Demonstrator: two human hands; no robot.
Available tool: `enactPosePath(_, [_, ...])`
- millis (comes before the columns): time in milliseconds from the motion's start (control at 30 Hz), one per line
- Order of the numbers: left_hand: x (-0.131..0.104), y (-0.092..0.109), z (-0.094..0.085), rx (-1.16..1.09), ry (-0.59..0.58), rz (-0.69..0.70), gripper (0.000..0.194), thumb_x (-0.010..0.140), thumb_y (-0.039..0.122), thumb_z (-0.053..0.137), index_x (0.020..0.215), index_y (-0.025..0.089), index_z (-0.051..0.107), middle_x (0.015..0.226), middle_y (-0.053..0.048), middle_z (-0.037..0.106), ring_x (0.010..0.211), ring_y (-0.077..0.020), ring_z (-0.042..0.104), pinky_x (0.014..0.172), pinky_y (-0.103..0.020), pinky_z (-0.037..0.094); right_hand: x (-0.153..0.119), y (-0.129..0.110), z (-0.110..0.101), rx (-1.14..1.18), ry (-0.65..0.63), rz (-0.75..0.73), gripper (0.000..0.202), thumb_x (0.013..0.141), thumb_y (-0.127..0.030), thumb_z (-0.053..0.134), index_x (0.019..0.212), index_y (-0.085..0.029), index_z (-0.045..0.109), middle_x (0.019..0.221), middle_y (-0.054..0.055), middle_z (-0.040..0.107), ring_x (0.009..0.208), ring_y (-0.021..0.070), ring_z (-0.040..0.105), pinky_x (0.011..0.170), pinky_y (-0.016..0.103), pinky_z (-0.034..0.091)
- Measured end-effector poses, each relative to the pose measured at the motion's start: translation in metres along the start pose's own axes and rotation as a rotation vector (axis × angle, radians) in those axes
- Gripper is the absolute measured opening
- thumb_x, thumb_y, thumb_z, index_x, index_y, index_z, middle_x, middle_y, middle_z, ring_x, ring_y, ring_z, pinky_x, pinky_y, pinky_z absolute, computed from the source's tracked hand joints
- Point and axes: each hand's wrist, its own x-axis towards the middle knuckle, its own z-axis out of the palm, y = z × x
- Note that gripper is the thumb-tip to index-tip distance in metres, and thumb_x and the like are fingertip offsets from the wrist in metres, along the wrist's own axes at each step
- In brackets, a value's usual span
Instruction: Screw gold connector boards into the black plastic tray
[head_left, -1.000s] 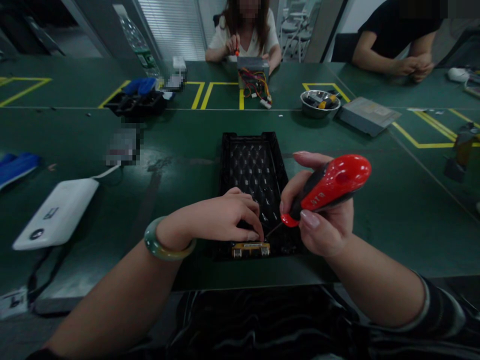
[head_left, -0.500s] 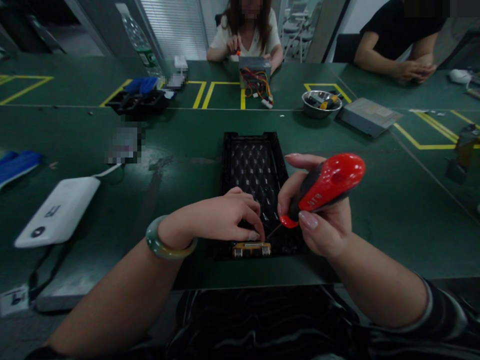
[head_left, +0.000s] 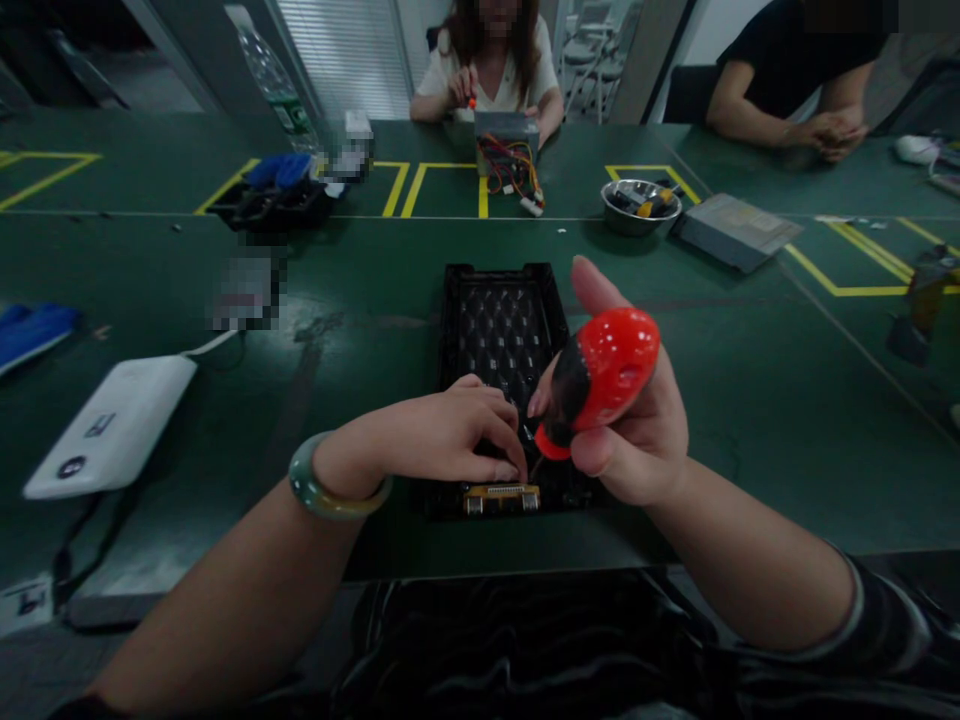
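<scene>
My right hand [head_left: 637, 430] is wrapped round the red and black handle of a screwdriver [head_left: 611, 370]. Its thin shaft slants down toward the near end of a black plastic case [head_left: 559, 300], where the tip is hard to make out. At that end sits a small brownish circuit board [head_left: 501, 498] with a white connector strip and metal ports. My left hand [head_left: 472, 435], with a green bangle at the wrist, reaches over the case. Its thumb and forefinger are pinched together just above the board, close to the shaft; whatever they grip is hidden.
A white power bank [head_left: 112, 425] with a cable lies to the left, near a blue glove [head_left: 34, 330]. Farther back are a black tray [head_left: 277, 210], a metal bowl [head_left: 641, 215] of tools and a flat grey metal box [head_left: 739, 232]. Across the table, one person handles a wired metal box [head_left: 506, 140].
My right hand has turned and shifted left, so the screwdriver handle stands steeper and nearer the case. My left hand stays in place on the case.
</scene>
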Motion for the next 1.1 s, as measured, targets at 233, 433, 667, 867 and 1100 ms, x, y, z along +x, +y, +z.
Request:
enactPosePath(233, [0.002,0.002,0.0,0.089,-0.028,-0.021,0.015,0.097,0.035,0.068,0.1,0.029,0.081,0.11,0.001,0.076,0.109,-0.0213,0.06,0.109,-0.038,0.028,-0.002,0.006,0.007,0.046,0.014,-0.13,0.053,0.096,-0.051,0.061,0.143,-0.035,0.044,0.106,0.004,0.069,0.079,0.0208,0.07,0.07,0.042,0.064])
enactPosePath(433, [0.001,-0.001,0.001,0.006,-0.014,-0.005,0.016,0.098,0.034,0.067,0.098,0.027,0.081,0.104,0.001,0.078,0.107,-0.0206,0.062,0.105,-0.037,0.033,0.005,-0.005,0.009,-0.006,-0.019,-0.041,0.053,0.094,-0.045,0.065,0.141,-0.033,0.044,0.114,0.007,0.069,0.087,0.0242,0.071,0.066,0.042,0.064])
enactPosePath(667, [0.0,0.001,-0.001,0.019,-0.006,0.029,0.018,0.099,0.035,0.065,0.1,0.026,0.082,0.099,-0.001,0.077,0.105,-0.0212,0.062,0.093,-0.035,0.035,0.0,-0.004,0.004,-0.026,-0.072,-0.148,0.064,0.079,-0.027,0.085,0.134,-0.029,0.052,0.099,0.003,0.068,0.079,0.0203,0.071,0.061,0.034,0.062])
enactPosePath(867, [0.002,0.001,0.0,0.086,-0.019,0.035,0.014,0.097,0.032,0.069,0.101,0.03,0.081,0.1,0.002,0.076,0.101,-0.0178,0.063,0.092,-0.035,0.031,-0.012,0.008,-0.012,-0.019,0.052,-0.059,0.057,0.084,-0.027,0.079,0.137,-0.029,0.058,0.096,0.005,0.072,0.082,0.022,0.071,0.066,0.038,0.063])
enactPosePath(1100, [0.003,0.002,-0.002,0.089,-0.018,0.014,0.015,0.099,0.035,0.066,0.101,0.032,0.081,0.101,0.001,0.076,0.103,-0.0184,0.063,0.093,-0.035,0.029,-0.015,0.012,-0.024,-0.017,-0.006,-0.056,0.066,0.086,-0.024,0.072,0.149,-0.03,0.052,0.093,0.005,0.071,0.081,0.0219,0.069,0.062,0.036,0.061])
